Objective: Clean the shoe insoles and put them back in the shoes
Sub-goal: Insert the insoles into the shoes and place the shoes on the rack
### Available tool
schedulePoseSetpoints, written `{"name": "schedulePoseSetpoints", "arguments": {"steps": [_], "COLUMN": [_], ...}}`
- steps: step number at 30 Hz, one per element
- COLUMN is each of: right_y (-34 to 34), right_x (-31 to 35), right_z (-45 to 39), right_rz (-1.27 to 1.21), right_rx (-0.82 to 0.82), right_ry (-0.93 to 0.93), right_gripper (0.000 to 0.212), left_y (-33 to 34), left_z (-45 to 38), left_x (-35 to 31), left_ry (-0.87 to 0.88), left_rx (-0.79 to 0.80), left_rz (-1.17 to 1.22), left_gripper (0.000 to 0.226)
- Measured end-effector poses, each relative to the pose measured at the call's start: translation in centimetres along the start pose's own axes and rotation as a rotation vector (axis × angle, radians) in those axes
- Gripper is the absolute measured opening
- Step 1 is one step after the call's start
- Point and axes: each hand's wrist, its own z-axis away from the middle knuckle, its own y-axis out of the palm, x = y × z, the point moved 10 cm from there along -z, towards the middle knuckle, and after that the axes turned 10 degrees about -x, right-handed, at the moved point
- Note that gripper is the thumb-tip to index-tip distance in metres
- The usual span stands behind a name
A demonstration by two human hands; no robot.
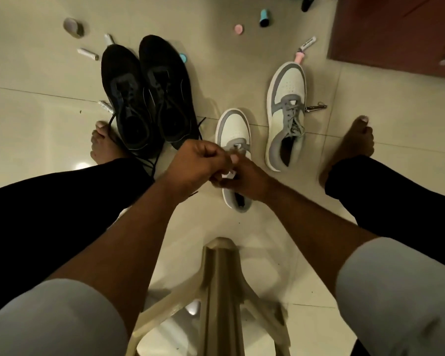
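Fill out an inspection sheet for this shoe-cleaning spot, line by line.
Surface: glossy cream tiled floor, small specks on it.
Job's things: pair of black lace-up shoes side by side; near white-and-grey sneaker under the hands; far white-and-grey sneaker apart. No insole in view.
Clutter: small white tubes, pink round cap, teal bottle, metal key clip.
Grips: left hand and right hand closed together on something small and white; what it is, cannot tell.
Cables: nothing seen.
Surroundings: beige plastic stool, brown wooden cabinet.
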Motion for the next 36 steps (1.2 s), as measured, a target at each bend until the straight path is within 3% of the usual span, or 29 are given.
{"name": "schedulePoseSetpoints", "arguments": {"steps": [2,5,9,13,16,18,21,27,29,32,34,36], "right_y": [-0.7,-2.1,-2.2,-0.7,0.7,0.1,-0.1,2.1,3.0,3.3,2.5,-0.9], "right_x": [-1.8,-4.9,-7.3,-11.5,-13.9,-13.1,-11.1,-11.3,-10.7,-10.5,-10.2,-10.7], "right_z": [0.6,2.7,4.6,7.9,8.5,7.0,4.5,0.8,0.9,2.3,3.3,3.2], "right_rz": [-0.133,-0.344,-0.460,-0.572,-0.379,-0.031,0.374,0.849,0.967,0.907,0.668,0.444], "right_rx": [-0.163,-0.414,-0.615,-0.853,-0.834,-0.755,-0.553,-0.066,0.025,0.063,0.065,-0.103], "right_ry": [0.182,0.310,0.445,0.776,0.843,0.694,0.474,0.253,0.156,0.039,-0.055,-0.008], "right_gripper": [0.024,0.015,0.011,0.008,0.017,0.021,0.031,0.027,0.032,0.042,0.036,0.022], "left_y": [-2.0,-4.2,-2.5,0.1,1.2,2.2,4.3,6.3,6.7,7.4,8.1,9.0], "left_z": [-1.1,-2.4,-2.7,-1.0,-0.9,-1.9,-2.7,-4.0,-4.2,-3.4,-2.7,-2.0], "left_x": [0.3,3.0,9.7,14.6,15.2,14.7,14.8,15.1,15.2,15.3,14.8,14.4], "left_ry": [-0.005,-0.117,-0.396,-0.556,-0.520,-0.425,-0.307,-0.214,-0.258,-0.361,-0.363,-0.293], "left_rx": [-0.175,-0.393,-0.425,-0.456,-0.470,-0.419,-0.284,-0.092,-0.057,-0.016,0.040,0.150], "left_rz": [0.101,0.232,0.351,0.313,0.212,0.060,-0.153,-0.598,-0.599,-0.449,-0.467,-0.632], "left_gripper": [0.021,0.021,0.017,0.018,0.010,0.010,0.006,0.025,0.023,0.021,0.015,0.020]}}
